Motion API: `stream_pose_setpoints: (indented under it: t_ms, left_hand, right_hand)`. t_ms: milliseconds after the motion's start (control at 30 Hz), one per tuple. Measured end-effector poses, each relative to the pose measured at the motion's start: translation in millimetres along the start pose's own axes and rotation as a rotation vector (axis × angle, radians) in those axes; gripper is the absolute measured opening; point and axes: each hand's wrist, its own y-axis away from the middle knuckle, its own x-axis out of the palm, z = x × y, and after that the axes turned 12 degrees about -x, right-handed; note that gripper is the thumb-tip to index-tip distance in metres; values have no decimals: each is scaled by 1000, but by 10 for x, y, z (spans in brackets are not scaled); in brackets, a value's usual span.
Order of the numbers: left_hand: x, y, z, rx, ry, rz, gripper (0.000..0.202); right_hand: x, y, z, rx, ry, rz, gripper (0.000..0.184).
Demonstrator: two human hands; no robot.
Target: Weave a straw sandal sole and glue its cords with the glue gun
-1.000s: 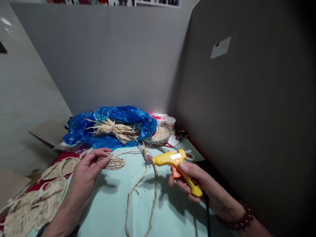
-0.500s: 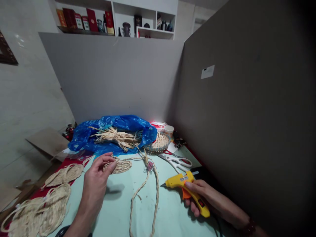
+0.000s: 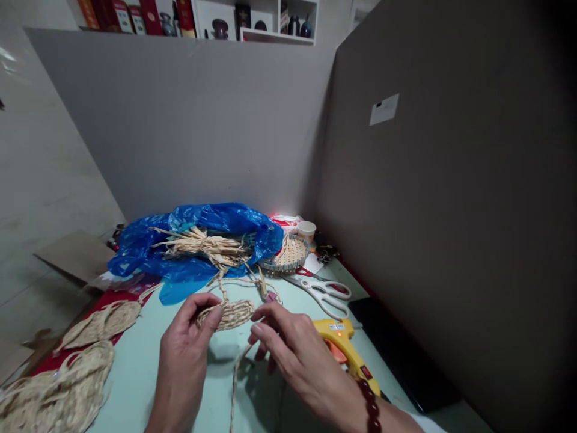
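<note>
My left hand (image 3: 192,343) is closed on the left end of a small oval piece of coiled straw braid (image 3: 234,315), thumb in front and fingers behind. A braided straw cord (image 3: 235,373) runs down the table below it. My right hand (image 3: 295,349) is at the right end of the oval piece, fingers slightly bent and apart; whether the fingertips touch it, I cannot tell. A yellow glue gun (image 3: 345,340) lies on the table behind my right wrist, partly hidden by it. A pinkish clip (image 3: 271,297) sits on the braid behind my right hand.
White-handled scissors (image 3: 327,296), a round woven basket (image 3: 288,255) and a paper cup (image 3: 306,231) stand to the back right. A blue plastic bag (image 3: 148,240) with straw (image 3: 202,243) lies behind. Woven straw soles (image 3: 58,385) lie left. A black flat object (image 3: 401,355) is right.
My right hand has let go of the glue gun, which now rests on the table, and has moved left to the straw piece. The view has tipped downward.
</note>
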Motion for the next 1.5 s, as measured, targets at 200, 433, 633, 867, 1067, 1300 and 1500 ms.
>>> stream_pose_setpoints:
  t_ms: [200,433,633,867,1067,1300,1500]
  left_hand:
    - [90,67,35,-41,-83,18,25]
    - [116,115,-6,-77,-183,-12,24]
    - [107,138,20,-71,-226,41,24]
    - [141,194,-4,-29,-204,67,18]
    - [179,255,18,-6,-233,26,15]
    - [175,277,53,38,-217,27,12]
    - [163,282,103,-74,-162,11,20]
  right_hand:
    - [87,-136,-186,-32,-35,-82,26]
    - [-51,-135,-229,-42,-83,-10,24]
    - [-94,-135,-206,-36,-33,39,25]
    - [-103,-116,-179,-12,-41,40,26]
    - [-106,-123,-185,10,-124,63,26]
    - [-121,-126,-168,4,-153,60,26]
    - [-124,-108,-154,-16,-129,54,24]
